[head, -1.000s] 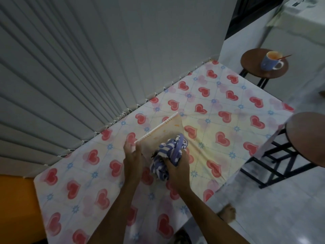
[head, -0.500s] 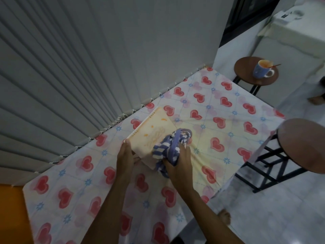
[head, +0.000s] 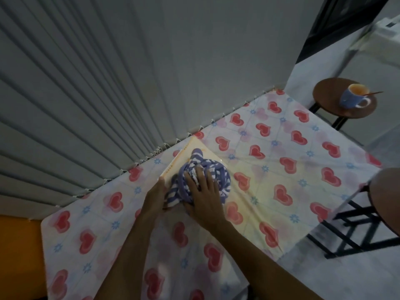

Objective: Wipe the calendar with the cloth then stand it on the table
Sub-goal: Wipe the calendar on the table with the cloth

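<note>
Cream, orange-printed card calendar (head: 191, 146), low at the heart-patterned tabletop's (head: 281, 148) 10 o'clock edge: left hand (head: 154, 197) grips its 7 o'clock corner, right hand (head: 205, 195) spread, pressing the bunched purple-and-white striped cloth (head: 208, 169) on it; wiping apparently underway, standing it upright remains.

The right grip (head: 205, 198) presses a striped cloth (head: 207, 172) on the calendar (head: 191, 144). Just left of it, the left grip (head: 154, 195) holds the calendar's edge over the worktop (head: 281, 180).
</note>
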`<action>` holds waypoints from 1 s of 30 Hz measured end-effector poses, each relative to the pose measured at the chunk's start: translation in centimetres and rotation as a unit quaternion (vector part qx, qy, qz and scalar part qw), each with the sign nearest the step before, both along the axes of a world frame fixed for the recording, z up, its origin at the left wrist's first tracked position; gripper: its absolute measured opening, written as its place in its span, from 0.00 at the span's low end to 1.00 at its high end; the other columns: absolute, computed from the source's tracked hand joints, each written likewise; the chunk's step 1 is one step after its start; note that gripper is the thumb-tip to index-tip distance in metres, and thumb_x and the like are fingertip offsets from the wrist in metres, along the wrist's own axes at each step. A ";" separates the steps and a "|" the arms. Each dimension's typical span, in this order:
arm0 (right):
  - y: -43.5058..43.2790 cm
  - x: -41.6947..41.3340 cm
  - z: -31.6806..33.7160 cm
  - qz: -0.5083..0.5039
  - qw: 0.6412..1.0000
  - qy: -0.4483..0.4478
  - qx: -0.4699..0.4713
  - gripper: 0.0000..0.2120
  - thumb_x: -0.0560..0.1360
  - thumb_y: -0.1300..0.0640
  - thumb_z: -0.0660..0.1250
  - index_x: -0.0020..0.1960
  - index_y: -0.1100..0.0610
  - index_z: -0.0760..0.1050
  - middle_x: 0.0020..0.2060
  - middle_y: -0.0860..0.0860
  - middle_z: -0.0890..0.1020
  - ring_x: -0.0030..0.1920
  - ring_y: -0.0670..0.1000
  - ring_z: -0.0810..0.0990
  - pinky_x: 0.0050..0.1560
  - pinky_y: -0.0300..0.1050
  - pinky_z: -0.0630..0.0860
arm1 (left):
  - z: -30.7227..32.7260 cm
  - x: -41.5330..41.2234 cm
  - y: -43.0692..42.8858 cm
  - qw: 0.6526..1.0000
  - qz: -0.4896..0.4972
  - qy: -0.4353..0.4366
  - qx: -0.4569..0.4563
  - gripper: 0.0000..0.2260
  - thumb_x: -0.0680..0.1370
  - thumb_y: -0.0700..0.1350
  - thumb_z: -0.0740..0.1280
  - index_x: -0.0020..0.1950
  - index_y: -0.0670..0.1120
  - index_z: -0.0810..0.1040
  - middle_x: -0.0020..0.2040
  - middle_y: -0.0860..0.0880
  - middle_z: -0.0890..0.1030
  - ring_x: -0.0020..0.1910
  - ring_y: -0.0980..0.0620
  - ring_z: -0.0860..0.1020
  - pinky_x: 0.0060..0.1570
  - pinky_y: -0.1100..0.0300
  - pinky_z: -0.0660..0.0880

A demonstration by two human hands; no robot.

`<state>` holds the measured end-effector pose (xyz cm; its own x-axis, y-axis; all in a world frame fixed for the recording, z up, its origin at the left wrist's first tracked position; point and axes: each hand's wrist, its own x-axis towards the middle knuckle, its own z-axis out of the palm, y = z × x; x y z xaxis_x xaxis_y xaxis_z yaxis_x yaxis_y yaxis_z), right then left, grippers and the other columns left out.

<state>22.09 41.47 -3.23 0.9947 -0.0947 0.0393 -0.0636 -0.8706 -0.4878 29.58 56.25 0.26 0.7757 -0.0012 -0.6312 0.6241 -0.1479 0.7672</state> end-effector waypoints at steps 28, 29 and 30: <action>-0.5 3.9 -5.0 0.058 0.997 -0.027 0.036 0.35 0.80 0.41 0.57 0.83 0.53 0.58 0.82 0.57 0.63 0.83 0.63 0.54 0.81 0.66 0.56 | -3.1 0.7 1.4 0.996 0.003 0.009 -0.086 0.21 0.87 0.54 0.58 0.71 0.40 0.76 0.64 0.38 0.83 0.57 0.42 0.84 0.58 0.46 0.80; -1.2 5.3 -4.6 0.042 0.998 -0.017 0.038 0.34 0.81 0.41 0.56 0.83 0.54 0.58 0.82 0.58 0.64 0.83 0.63 0.55 0.81 0.64 0.55 | -3.1 0.7 1.4 0.996 -0.001 0.004 -0.089 0.22 0.87 0.55 0.58 0.72 0.41 0.76 0.62 0.37 0.84 0.55 0.42 0.86 0.53 0.49 0.82; -1.8 6.9 -4.2 0.014 0.999 0.005 0.048 0.33 0.81 0.42 0.55 0.82 0.56 0.60 0.81 0.59 0.65 0.83 0.63 0.58 0.82 0.63 0.56 | -3.1 0.6 1.5 0.996 -0.001 -0.002 -0.090 0.23 0.86 0.56 0.58 0.71 0.41 0.76 0.60 0.36 0.85 0.53 0.41 0.87 0.48 0.51 0.84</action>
<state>29.02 39.62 -7.41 0.9974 -0.0690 0.0221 -0.0443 -0.8218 -0.5681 30.23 57.74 -2.88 0.7781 -0.1153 -0.6175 0.6208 -0.0088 0.7839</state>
